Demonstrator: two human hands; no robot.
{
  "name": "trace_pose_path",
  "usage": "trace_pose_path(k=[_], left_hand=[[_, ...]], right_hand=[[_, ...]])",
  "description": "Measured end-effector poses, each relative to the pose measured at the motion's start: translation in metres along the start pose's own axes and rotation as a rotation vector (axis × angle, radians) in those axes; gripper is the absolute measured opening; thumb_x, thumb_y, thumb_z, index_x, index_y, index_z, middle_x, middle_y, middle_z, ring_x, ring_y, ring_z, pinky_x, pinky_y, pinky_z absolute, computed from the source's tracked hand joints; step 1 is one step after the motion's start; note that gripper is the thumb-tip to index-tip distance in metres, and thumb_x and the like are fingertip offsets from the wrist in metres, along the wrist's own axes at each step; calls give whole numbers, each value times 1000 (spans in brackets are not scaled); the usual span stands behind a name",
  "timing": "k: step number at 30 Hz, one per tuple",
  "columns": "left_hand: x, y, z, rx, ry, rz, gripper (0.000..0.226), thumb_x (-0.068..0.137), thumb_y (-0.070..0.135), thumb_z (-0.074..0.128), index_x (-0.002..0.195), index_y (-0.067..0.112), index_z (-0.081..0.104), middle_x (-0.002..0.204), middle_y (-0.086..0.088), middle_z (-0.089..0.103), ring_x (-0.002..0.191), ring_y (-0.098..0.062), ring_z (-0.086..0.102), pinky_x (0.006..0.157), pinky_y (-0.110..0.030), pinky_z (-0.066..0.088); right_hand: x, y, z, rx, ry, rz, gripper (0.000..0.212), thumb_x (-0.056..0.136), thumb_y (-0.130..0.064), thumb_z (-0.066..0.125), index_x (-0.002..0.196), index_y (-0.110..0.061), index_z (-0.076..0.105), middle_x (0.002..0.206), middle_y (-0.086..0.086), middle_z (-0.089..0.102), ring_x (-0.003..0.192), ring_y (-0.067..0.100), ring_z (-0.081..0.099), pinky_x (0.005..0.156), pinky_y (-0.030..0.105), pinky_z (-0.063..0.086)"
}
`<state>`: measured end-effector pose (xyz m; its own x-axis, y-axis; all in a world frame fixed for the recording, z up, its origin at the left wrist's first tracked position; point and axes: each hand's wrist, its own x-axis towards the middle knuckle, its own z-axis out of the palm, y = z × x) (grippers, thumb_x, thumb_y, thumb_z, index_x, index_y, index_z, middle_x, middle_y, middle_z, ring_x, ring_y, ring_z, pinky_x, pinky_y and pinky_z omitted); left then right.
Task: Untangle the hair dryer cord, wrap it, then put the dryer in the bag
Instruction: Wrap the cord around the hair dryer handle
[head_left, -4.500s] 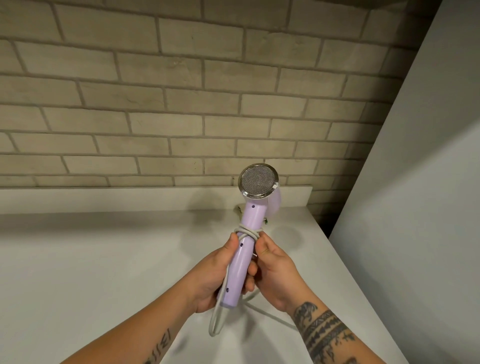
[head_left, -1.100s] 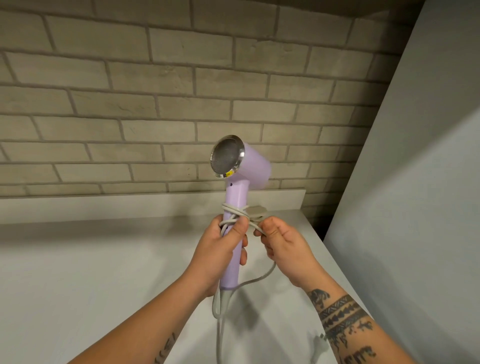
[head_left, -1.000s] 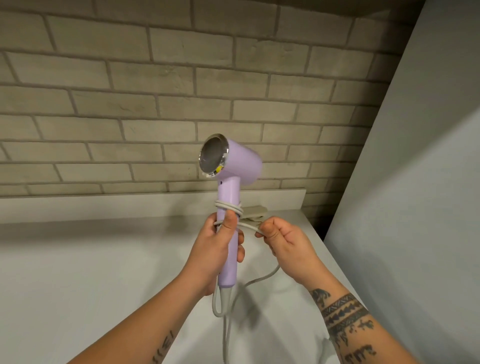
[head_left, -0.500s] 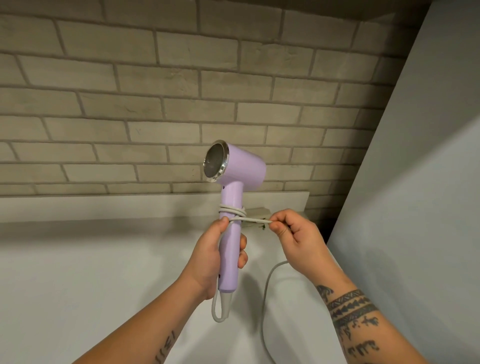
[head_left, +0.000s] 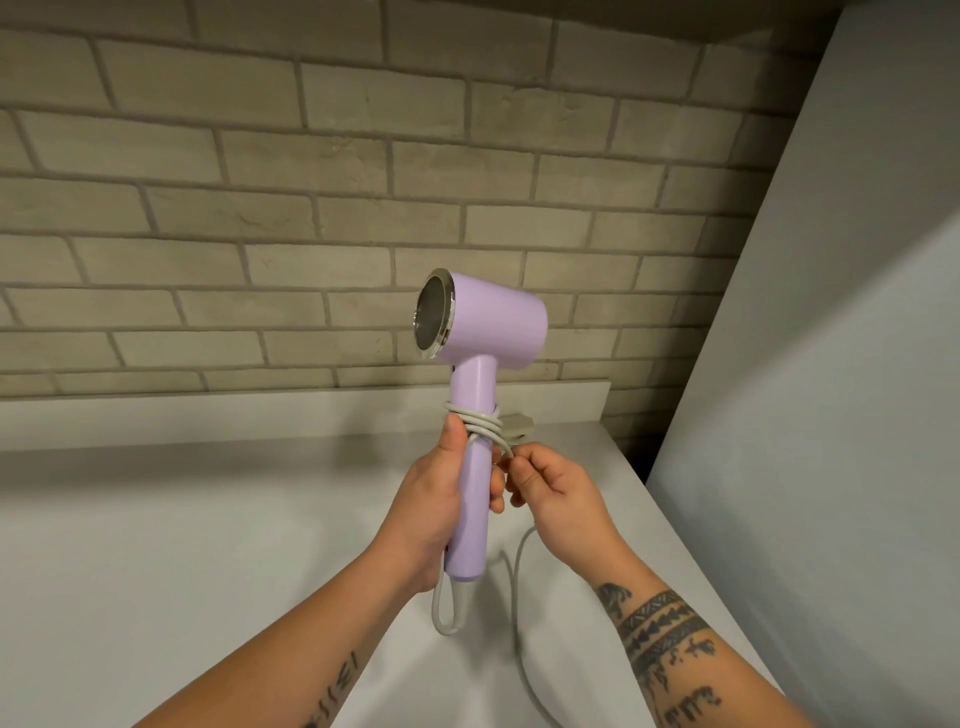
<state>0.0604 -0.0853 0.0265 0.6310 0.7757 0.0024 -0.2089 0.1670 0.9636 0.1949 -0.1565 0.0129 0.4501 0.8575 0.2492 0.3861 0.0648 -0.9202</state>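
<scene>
Several cord turns ring the dryer handle, axis 12-to-6. My left hand grips the handle; my right hand pinches the cord at 3 o'clock, so probably leads the next wrap.

The hair dryer is upright above the table, cord round its handle; left hand left of it, right hand right (wall behind).

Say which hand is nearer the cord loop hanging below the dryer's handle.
Left. The left hand grips the handle just above the loop; the right hand pinches the cord higher up, to the right.
</scene>
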Motion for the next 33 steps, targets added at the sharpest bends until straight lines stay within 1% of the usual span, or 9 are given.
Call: trace_pose_path(k=[4,7,11,14,17,20,23,28,33], left_hand=[[1,-5,3,114,22,38,101,56,99,51,95,8,70,87,-2,76,78,-13,72,69,-20,53],[1,-6,5,123,49,61,108,55,101,51,115,13,68,104,-5,76,93,-16,73,80,-27,55],[-1,-5,11,4,-13,54,70,83,81,39,105,23,71,85,12,74,74,-2,68,62,-15,51],[-1,-7,10,-50,-20,16,80,82,84,39,112,19,74,106,4,78,89,-9,73,69,-23,57],[-2,-6,7,-77,22,20,83,79,87,42,102,14,72,94,0,77,76,-11,71,62,-23,55],[4,-11,4,-16,82,61,86,67,92,46,96,15,71,90,-3,76,78,-16,70,71,-30,54],[7,-7,4,-31,93,80,77,72,83,49,100,13,67,85,-3,74,75,-20,70,65,-34,55],[10,-8,5,86,118,105,72,77,87,44,98,23,68,75,7,67,73,-14,63,69,-31,49],[10,1,0,188,9,37,76,79,85,37,115,26,68,110,1,74,106,-15,69,94,-33,54]], right_hand=[[0,-3,12,145,82,83,25,100,-6,56,80,-12,70,73,-3,70,70,11,62,71,24,53],[0,-9,18,368,151,139,16,95,1,62,82,-6,68,76,2,72,70,8,68,69,18,53],[-2,-12,26,471,192,206,11,93,2,64,83,-4,66,77,1,72,69,8,67,68,17,53],[-5,-12,30,505,206,256,8,94,-3,65,88,1,67,79,2,70,66,8,63,60,16,50],[-7,-12,32,478,198,306,16,93,-9,69,92,8,69,84,5,71,69,11,62,58,17,49],[-10,-14,34,366,143,310,11,94,-13,66,95,-7,76,95,10,77,78,14,66,69,22,55],[-19,-20,36,372,74,319,26,105,-23,49,99,-17,73,88,-3,78,73,4,70,62,13,51],[-33,-17,47,233,-34,190,37,99,-53,43,96,-19,56,75,-9,65,73,13,60,75,36,53],[-32,-12,43,140,6,113,37,87,-66,47,94,-31,54,76,-2,63,70,30,62,69,50,55]])
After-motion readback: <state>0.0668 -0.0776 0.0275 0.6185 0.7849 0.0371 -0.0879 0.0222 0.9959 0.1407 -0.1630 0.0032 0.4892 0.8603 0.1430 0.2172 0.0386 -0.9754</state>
